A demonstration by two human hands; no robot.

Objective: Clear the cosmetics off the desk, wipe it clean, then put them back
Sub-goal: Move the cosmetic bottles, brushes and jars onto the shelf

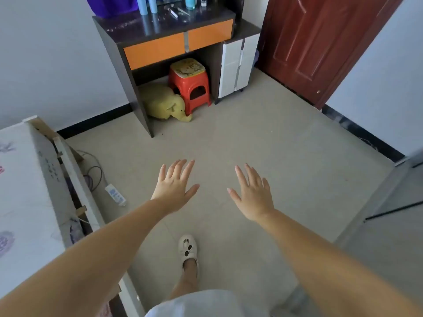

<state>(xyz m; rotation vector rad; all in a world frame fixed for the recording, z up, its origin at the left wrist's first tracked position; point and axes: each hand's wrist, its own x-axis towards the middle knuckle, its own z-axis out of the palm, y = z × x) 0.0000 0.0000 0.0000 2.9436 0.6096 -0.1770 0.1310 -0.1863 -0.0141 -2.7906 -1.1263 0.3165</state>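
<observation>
Reaching forward, left hand (174,188) and right hand (252,193) spread flat, palms down.

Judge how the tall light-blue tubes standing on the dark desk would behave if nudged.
The light-blue tubes look tall and narrow, standing upright, so a sideways nudge would probably tip them. The desk top looks glossy, so they may slide first. Being round, they would likely roll once down.

Open floor (263,138) lies between the person and the counter (137,26). A bed (23,179) borders the left side; a door (320,42) stands right. Under the counter, a red stool (190,88) and a yellow elephant toy (164,102) fill the knee space. Bottles (148,4) crowd the counter's rear edge; its front strip lies bare.
</observation>
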